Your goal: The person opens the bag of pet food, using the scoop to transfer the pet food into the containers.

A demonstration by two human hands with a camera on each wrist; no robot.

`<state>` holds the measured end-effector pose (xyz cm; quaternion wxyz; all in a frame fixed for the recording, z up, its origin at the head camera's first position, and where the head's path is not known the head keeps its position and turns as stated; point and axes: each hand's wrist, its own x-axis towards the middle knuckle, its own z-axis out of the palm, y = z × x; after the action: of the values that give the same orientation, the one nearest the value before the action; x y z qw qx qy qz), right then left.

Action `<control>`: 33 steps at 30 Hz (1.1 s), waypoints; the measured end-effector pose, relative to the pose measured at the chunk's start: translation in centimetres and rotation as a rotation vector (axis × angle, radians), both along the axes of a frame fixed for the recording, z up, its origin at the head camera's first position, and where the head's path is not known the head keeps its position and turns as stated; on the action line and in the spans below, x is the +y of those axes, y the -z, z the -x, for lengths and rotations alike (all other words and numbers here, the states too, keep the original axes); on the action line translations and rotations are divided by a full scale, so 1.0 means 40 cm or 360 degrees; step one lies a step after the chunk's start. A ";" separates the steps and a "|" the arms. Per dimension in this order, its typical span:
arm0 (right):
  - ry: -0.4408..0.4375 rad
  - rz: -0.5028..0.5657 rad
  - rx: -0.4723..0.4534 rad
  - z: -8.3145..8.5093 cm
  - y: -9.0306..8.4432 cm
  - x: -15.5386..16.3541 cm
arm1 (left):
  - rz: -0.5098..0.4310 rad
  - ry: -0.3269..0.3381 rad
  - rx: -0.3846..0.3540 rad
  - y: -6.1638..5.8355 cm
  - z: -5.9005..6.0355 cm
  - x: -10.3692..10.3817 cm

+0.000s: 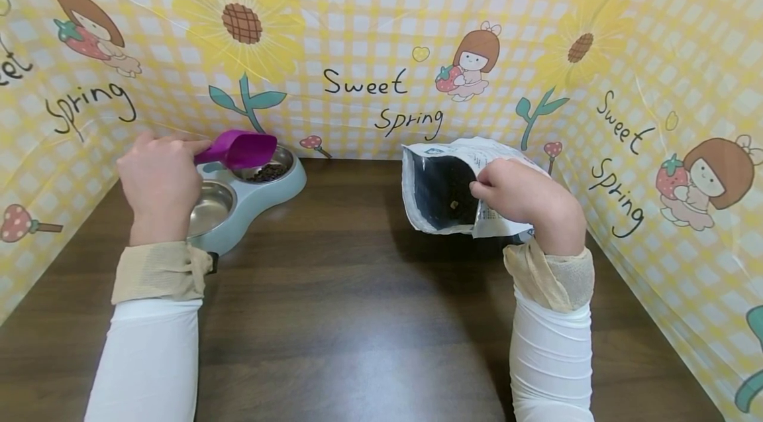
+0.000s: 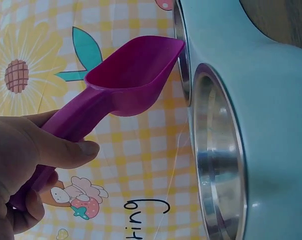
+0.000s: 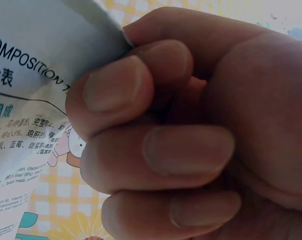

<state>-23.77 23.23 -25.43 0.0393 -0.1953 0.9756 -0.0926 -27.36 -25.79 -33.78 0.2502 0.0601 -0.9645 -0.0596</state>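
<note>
Left hand [image 1: 157, 180] grips a purple scoop [image 1: 238, 149] by its handle, its mouth over the far bowl of a grey double feeder [image 1: 262, 200] at far left. Right hand [image 1: 524, 197] pinches the rim of an open food bag [image 1: 441, 187] on the dark worktop [image 1: 357, 316]

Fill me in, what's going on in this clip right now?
A person is working at a dark wooden table. The left hand grips a purple scoop by its handle, holding it over the far bowl of a pale blue double pet feeder. That far bowl already has dark kibble in it; the near bowl looks empty. The scoop's inside looks empty in the left wrist view. The right hand pinches the edge of an open food bag, holding its mouth open.
</note>
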 end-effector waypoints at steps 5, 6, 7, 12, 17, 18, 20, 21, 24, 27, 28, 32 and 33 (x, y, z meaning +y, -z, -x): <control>-0.0004 -0.0003 0.0002 0.001 0.000 0.001 | -0.0049 -0.0004 0.0017 -0.005 -0.006 -0.003; -0.0011 -0.0003 0.0000 0.000 -0.001 0.000 | -0.0065 0.0000 0.0048 -0.007 -0.009 -0.003; -0.0014 -0.0001 -0.0003 0.001 -0.001 0.000 | -0.0076 0.0003 0.0076 -0.009 -0.012 -0.003; -0.0015 -0.0003 -0.0008 0.000 -0.002 -0.001 | -0.0125 0.0054 0.0233 -0.021 -0.026 0.004; -0.0004 -0.0004 -0.0009 0.000 -0.001 0.000 | -0.0145 0.0099 0.0205 -0.042 -0.038 0.016; -0.0002 -0.0001 -0.0007 0.000 -0.001 0.000 | -0.0151 0.0106 0.0185 -0.048 -0.041 0.019; 0.0000 0.0003 -0.0004 0.000 -0.001 0.000 | -0.0170 0.0121 0.0153 -0.061 -0.048 0.025; 0.0002 0.0006 -0.0005 0.000 -0.002 0.000 | -0.0180 0.0131 0.0142 -0.067 -0.053 0.028; 0.0003 0.0013 -0.0008 -0.001 -0.002 0.001 | -0.0208 0.0177 0.0129 -0.086 -0.066 0.038; 0.0007 0.0020 -0.0014 -0.001 -0.002 0.001 | -0.0254 0.0232 0.0114 -0.104 -0.081 0.049; 0.0008 0.0019 -0.0013 -0.001 -0.002 0.001 | -0.0269 0.0249 0.0101 -0.111 -0.086 0.052; 0.0009 0.0024 -0.0012 -0.001 -0.001 0.001 | -0.0321 0.0347 0.0033 -0.134 -0.106 0.068; 0.0008 0.0026 -0.0010 -0.001 -0.001 0.001 | -0.0332 0.0382 0.0009 -0.139 -0.110 0.071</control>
<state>-23.75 23.26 -25.38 0.0405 -0.1930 0.9751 -0.1014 -22.96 -22.93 -28.22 0.2365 -0.0300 -0.9526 -0.1890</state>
